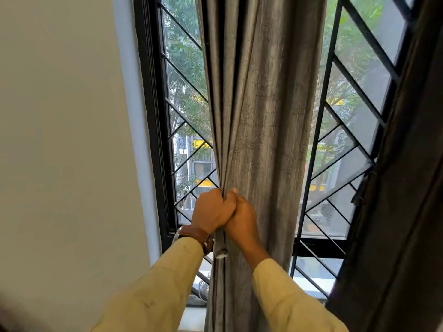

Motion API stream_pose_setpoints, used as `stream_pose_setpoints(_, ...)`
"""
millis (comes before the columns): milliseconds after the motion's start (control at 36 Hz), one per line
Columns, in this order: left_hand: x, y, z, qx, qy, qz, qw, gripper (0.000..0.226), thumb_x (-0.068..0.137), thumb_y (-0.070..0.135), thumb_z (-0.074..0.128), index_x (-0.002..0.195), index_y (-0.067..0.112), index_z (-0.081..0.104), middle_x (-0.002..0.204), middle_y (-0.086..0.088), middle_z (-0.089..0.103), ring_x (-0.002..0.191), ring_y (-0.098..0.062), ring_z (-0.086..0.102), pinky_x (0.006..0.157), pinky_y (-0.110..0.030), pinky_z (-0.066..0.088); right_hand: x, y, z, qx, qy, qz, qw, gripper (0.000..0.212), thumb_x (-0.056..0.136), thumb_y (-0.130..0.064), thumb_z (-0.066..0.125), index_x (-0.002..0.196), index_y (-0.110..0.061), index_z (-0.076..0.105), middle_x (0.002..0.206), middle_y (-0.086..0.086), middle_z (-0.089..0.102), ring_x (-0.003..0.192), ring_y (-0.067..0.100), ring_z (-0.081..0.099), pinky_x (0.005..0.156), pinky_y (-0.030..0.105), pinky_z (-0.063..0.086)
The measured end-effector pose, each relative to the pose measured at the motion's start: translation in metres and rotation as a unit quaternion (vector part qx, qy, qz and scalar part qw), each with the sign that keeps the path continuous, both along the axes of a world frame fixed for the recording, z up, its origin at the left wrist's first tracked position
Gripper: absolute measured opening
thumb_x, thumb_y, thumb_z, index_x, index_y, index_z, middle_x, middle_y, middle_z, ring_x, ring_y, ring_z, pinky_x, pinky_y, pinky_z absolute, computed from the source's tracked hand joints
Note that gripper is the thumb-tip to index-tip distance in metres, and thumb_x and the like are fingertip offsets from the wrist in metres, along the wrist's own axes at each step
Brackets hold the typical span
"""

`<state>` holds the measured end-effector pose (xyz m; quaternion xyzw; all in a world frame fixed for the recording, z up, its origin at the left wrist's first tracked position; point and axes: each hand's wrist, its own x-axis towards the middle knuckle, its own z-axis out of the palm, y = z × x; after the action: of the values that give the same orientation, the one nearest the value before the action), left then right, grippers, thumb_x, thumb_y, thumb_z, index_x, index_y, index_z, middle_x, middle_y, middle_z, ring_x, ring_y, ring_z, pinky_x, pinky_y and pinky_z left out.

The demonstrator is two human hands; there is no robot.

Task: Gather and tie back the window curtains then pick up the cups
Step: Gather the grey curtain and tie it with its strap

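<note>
A grey textured curtain hangs bunched in folds down the middle of the window. My left hand, with a brown leather watch strap at the wrist, grips the curtain's left folds. My right hand presses against it from the right, fingers wrapped into the same gathered folds. Both hands touch each other at waist height of the curtain. A small grey tab or tie piece shows on the curtain just below my hands. A second, dark curtain hangs at the far right. No cups are in view.
The window has a black frame and a black diagonal metal grille on both sides of the curtain. A plain pale wall fills the left. A light sill lies below. Trees and buildings show outside.
</note>
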<state>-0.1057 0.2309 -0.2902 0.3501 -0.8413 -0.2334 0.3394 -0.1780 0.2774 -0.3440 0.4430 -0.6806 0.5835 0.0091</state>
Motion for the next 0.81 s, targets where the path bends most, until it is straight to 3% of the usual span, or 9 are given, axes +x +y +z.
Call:
stream_pose_setpoints(83, 0.001, -0.002, 0.004, -0.028, -0.029, 0.004, 0.999, 0.036, 0.095, 0.027, 0.044, 0.072, 0.002, 0.053, 0.066, -0.006, 0.052, 0.068, -0.026, 0.052, 0.061, -0.029, 0.034, -0.001, 0.002, 0.004, 0.017, 0.032, 0.007, 0.999, 0.020, 0.099, -0.026, 0.053, 0.080, -0.024, 0.060, 0.080, -0.002, 0.061, 0.075, 0.015, 0.060, 0.061, 0.028, 0.043)
stream_pose_setpoints(139, 0.004, -0.003, 0.006, -0.050, -0.042, 0.006, 0.998, 0.029, 0.096, 0.018, 0.043, 0.071, 0.004, 0.050, 0.073, -0.014, 0.058, 0.069, -0.025, 0.051, 0.062, -0.030, 0.036, -0.004, 0.006, 0.007, 0.032, 0.057, 0.020, 0.998, 0.027, 0.097, -0.032, 0.051, 0.070, -0.030, 0.055, 0.075, -0.001, 0.054, 0.069, 0.015, 0.054, 0.059, 0.026, 0.035)
stream_pose_setpoints(222, 0.008, -0.003, 0.007, -0.065, -0.048, 0.008, 0.997, 0.028, 0.097, 0.018, 0.041, 0.076, 0.004, 0.054, 0.084, -0.018, 0.063, 0.080, -0.032, 0.059, 0.067, -0.032, 0.041, -0.008, 0.011, 0.010, 0.071, 0.071, 0.015, 0.995, 0.039, 0.089, -0.047, 0.044, 0.075, -0.020, 0.069, 0.084, 0.005, 0.062, 0.071, 0.015, 0.056, 0.058, 0.023, 0.036)
stream_pose_setpoints(361, 0.006, -0.009, 0.004, -0.074, -0.048, 0.018, 0.996, 0.033, 0.099, 0.021, 0.038, 0.088, -0.003, 0.059, 0.089, -0.022, 0.066, 0.086, -0.038, 0.063, 0.073, -0.038, 0.047, -0.025, 0.027, 0.019, 0.003, 0.051, -0.157, 0.986, 0.017, 0.091, -0.018, 0.062, 0.100, -0.013, 0.076, 0.108, 0.005, 0.065, 0.092, 0.019, 0.061, 0.075, 0.021, 0.044)
stream_pose_setpoints(472, 0.003, -0.010, 0.004, -0.076, -0.052, 0.024, 0.995, 0.033, 0.099, 0.019, 0.038, 0.087, -0.003, 0.060, 0.090, -0.022, 0.067, 0.087, -0.037, 0.062, 0.073, -0.037, 0.046, -0.037, 0.045, 0.031, -0.080, 0.044, -0.251, 0.964, 0.008, 0.088, -0.013, 0.067, 0.093, -0.010, 0.073, 0.112, 0.006, 0.055, 0.099, 0.015, 0.048, 0.072, -0.002, 0.028)
stream_pose_setpoints(556, 0.001, -0.010, 0.003, -0.068, -0.051, 0.021, 0.996, 0.033, 0.099, 0.019, 0.038, 0.086, -0.003, 0.059, 0.090, -0.023, 0.067, 0.088, -0.038, 0.062, 0.075, -0.039, 0.048, -0.050, 0.055, 0.037, -0.143, 0.052, -0.309, 0.939, 0.013, 0.083, -0.009, 0.070, 0.095, -0.008, 0.066, 0.111, 0.011, 0.055, 0.102, 0.021, 0.047, 0.073, 0.008, 0.030)
stream_pose_setpoints(667, 0.001, -0.009, 0.006, -0.070, -0.066, 0.013, 0.995, 0.031, 0.097, 0.015, 0.041, 0.084, -0.006, 0.060, 0.093, -0.024, 0.066, 0.091, -0.038, 0.061, 0.073, -0.036, 0.043, -0.072, 0.057, 0.035, -0.144, -0.020, -0.328, 0.933, 0.034, 0.080, -0.021, 0.074, 0.109, -0.016, 0.057, 0.116, 0.005, 0.055, 0.107, 0.028, 0.052, 0.087, 0.046, 0.050)
stream_pose_setpoints(722, 0.002, -0.008, 0.007, -0.071, -0.067, 0.011, 0.995, 0.030, 0.097, 0.013, 0.041, 0.082, -0.006, 0.060, 0.092, -0.024, 0.066, 0.090, -0.038, 0.061, 0.070, -0.034, 0.042, -0.077, 0.057, 0.034, -0.120, -0.048, -0.304, 0.944, 0.041, 0.083, -0.027, 0.074, 0.118, -0.019, 0.057, 0.114, 0.002, 0.060, 0.105, 0.025, 0.056, 0.084, 0.044, 0.051)
stream_pose_setpoints(806, 0.002, -0.008, 0.007, -0.070, -0.066, 0.012, 0.995, 0.035, 0.096, 0.013, 0.042, 0.063, 0.006, 0.047, 0.089, -0.024, 0.066, 0.086, -0.038, 0.061, 0.067, -0.033, 0.040, -0.077, 0.057, 0.031, -0.117, -0.076, -0.261, 0.955, 0.037, 0.087, -0.022, 0.072, 0.122, -0.018, 0.061, 0.090, -0.004, 0.063, 0.083, 0.020, 0.062, 0.071, 0.030, 0.046)
